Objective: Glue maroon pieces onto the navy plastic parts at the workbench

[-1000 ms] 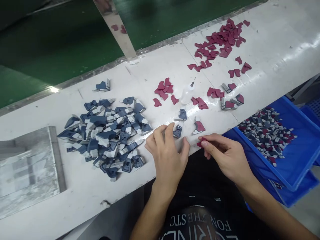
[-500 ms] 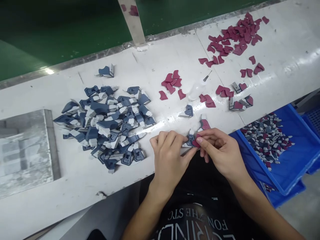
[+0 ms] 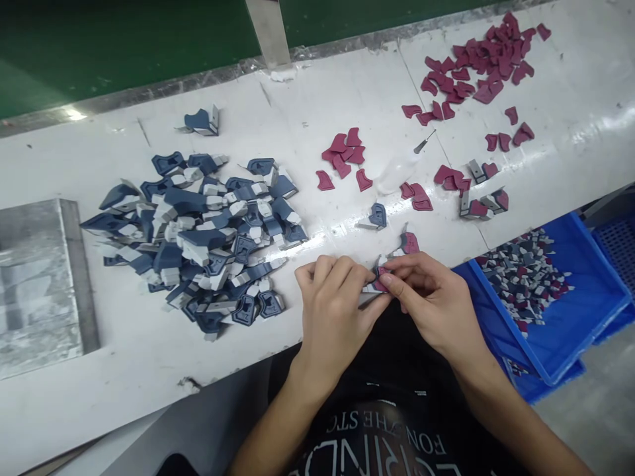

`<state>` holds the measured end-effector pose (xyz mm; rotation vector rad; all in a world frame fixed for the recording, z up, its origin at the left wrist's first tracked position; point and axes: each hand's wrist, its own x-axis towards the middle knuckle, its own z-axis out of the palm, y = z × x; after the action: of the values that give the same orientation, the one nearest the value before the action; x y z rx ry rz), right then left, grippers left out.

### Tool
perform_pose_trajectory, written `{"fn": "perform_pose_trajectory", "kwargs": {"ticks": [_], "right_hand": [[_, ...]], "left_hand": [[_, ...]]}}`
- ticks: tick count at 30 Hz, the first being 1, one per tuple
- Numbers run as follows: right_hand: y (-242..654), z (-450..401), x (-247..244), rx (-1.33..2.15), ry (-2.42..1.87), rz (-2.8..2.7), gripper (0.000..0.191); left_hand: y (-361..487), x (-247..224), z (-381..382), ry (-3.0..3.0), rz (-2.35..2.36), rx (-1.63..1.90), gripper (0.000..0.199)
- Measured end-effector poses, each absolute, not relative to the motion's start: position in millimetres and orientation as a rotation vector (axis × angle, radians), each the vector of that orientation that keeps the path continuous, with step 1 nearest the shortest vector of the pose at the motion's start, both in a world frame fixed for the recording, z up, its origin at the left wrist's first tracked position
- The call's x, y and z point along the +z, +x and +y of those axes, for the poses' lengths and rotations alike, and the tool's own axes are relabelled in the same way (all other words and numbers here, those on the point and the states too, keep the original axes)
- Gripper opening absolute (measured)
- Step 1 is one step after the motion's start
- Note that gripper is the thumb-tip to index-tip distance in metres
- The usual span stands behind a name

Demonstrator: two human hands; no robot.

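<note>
My left hand is closed on a blue-and-grey part at the table's front edge. On top of that part lies a dark red piece, pinched between the thumb and fingers of my right hand. Just behind my right fingers sits another part with a red face. A single blue-and-grey part lies farther back. Left of my hands spreads a big heap of blue-and-grey parts. Small red pieces are grouped behind my hands.
A clear bottle with a needle tip lies on the white table. More red pieces are heaped at the back right. A blue bin of parts stands below the right edge. A metal plate lies at far left.
The red piece in my right fingers has gone from tilted beside the blue part to lying over its face. My right fingers moved slightly left. The whole view has shifted a little.
</note>
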<state>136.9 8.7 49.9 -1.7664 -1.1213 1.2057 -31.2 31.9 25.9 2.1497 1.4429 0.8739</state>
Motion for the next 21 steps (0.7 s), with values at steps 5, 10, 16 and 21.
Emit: {"fn": "perform_pose_trajectory", "kwargs": {"ticks": [5, 10, 16, 21], "right_hand": [[135, 10, 53, 1.199, -1.78, -1.183, 0.017], [135, 16, 61, 1.22, -1.795, -1.374, 0.017], [136, 16, 67, 1.111, -1.901, -1.608, 0.025], [134, 14, 66, 1.024, -1.917, -1.717, 0.029]], "left_hand": [[-31, 25, 33, 2.161, 1.435, 0.889, 0.023], [-31, 24, 32, 2.155, 1.418, 0.897, 0.023], [-30, 24, 32, 2.138, 1.412, 0.904, 0.023], [-30, 24, 33, 2.125, 1.417, 0.91, 0.023]]}}
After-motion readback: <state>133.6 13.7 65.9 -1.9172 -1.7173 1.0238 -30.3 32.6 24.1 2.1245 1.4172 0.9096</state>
